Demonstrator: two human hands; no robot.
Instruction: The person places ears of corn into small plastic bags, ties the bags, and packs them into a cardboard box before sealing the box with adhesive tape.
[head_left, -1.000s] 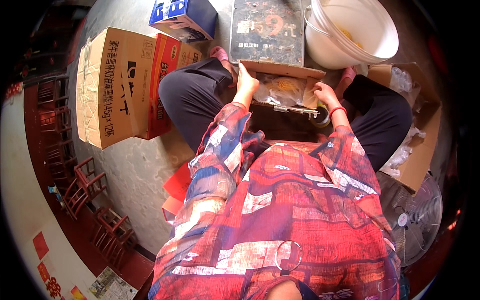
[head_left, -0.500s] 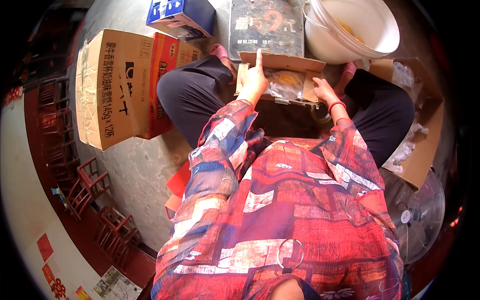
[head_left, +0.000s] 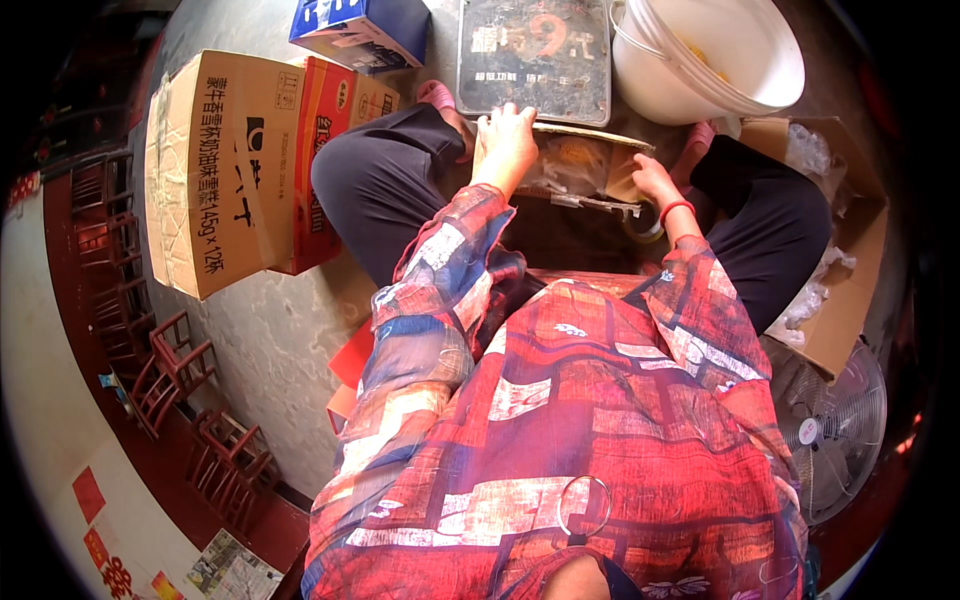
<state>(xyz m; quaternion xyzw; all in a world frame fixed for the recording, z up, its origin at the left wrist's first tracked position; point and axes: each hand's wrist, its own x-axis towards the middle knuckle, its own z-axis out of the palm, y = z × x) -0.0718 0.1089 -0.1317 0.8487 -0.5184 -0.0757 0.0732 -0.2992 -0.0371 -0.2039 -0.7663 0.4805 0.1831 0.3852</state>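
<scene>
Between my knees stands a small cardboard box (head_left: 622, 178) with its top flaps raised. Inside lies a clear plastic bag (head_left: 568, 172) with something yellow in it. My left hand (head_left: 507, 148) is closed over the left end of the far flap (head_left: 592, 132), its fingertips curled across the edge. At the right end, my right hand (head_left: 655, 182) grips the side of the box, its fingers bent against the cardboard. Just below the right hand shows part of a ring like a tape roll (head_left: 643, 232). My fingers hide the box's corners.
A dark flat board (head_left: 535, 85) lies beyond the box, beside a white bucket (head_left: 650, 75) with yellow pieces. Large cartons (head_left: 225, 170) and a blue box (head_left: 385, 40) stand left. An open carton (head_left: 845, 290) with plastic bags and a fan (head_left: 835, 440) are right.
The far flap has tipped inward over the bag. My left hand has gone from a raised, pointing finger to fingers curled over the flap's edge. The right hand stays at the box's right end.
</scene>
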